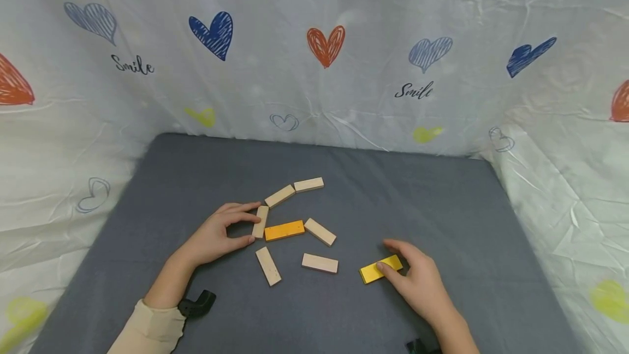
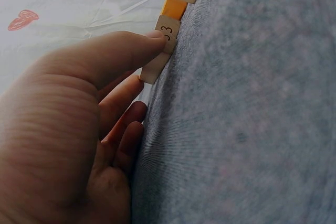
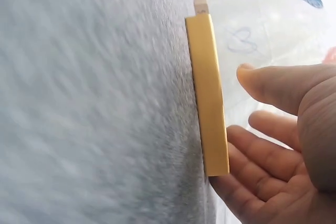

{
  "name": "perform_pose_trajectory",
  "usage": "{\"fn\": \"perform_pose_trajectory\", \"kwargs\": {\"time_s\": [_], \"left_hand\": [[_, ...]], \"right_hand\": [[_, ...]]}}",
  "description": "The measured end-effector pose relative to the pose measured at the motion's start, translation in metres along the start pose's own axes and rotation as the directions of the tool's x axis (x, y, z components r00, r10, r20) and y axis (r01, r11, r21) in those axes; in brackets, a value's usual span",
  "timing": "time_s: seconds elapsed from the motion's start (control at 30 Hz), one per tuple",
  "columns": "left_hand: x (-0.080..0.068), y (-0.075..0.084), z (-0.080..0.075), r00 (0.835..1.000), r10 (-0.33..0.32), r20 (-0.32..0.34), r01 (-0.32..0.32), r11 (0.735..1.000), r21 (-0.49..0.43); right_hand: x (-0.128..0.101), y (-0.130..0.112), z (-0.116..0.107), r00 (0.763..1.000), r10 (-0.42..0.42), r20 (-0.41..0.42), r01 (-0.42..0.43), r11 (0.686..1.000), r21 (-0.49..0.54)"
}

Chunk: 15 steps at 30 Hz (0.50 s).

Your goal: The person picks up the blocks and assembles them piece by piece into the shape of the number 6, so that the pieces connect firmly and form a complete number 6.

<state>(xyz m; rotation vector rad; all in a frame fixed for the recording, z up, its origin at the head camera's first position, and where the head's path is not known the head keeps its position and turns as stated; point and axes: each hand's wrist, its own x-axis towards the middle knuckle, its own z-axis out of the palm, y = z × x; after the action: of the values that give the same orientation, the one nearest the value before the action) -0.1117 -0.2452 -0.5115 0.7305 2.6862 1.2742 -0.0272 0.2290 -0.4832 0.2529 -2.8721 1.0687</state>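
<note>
My left hand [image 1: 208, 239] pinches a plain wooden block [image 1: 261, 223] lying on the cloth, thumb at its near end and fingertips along its far part. The number 53 on a block end [image 2: 167, 29] shows beside the thumb in the left wrist view. An orange block [image 1: 285, 230] lies just right of the pinched one. My right hand [image 1: 422, 285] is spread around a yellow block [image 1: 368, 273]. In the right wrist view the thumb [image 3: 273, 83] stands off the yellow block, and the loosely bent fingers are behind its lower end.
Two plain blocks [image 1: 279, 196] run end to end from the pinched block toward the upper right. Other plain blocks, one angled right of the orange block [image 1: 320, 232] and two nearer me [image 1: 267, 266], lie on the grey cloth [image 1: 393, 201]. A white heart-printed curtain [image 1: 275, 81] surrounds the table.
</note>
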Motion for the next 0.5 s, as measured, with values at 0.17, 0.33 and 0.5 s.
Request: {"fn": "perform_pose_trajectory", "kwargs": {"time_s": [0.17, 0.33, 0.5], "left_hand": [[0.000, 0.000, 0.000, 1.000, -0.004, 0.002, 0.004, 1.000, -0.007], [-0.001, 0.000, -0.001, 1.000, -0.007, 0.001, 0.007, 1.000, -0.008], [0.000, 0.001, -0.001, 1.000, -0.006, 0.004, 0.006, 1.000, -0.004]], "right_hand": [[-0.009, 0.002, 0.003, 0.999, -0.014, -0.050, 0.014, 1.000, -0.014], [-0.016, 0.003, 0.003, 0.996, -0.039, -0.081, 0.037, 0.999, -0.022], [-0.024, -0.001, 0.005, 0.996, -0.006, -0.092, -0.001, 0.998, -0.071]]}}
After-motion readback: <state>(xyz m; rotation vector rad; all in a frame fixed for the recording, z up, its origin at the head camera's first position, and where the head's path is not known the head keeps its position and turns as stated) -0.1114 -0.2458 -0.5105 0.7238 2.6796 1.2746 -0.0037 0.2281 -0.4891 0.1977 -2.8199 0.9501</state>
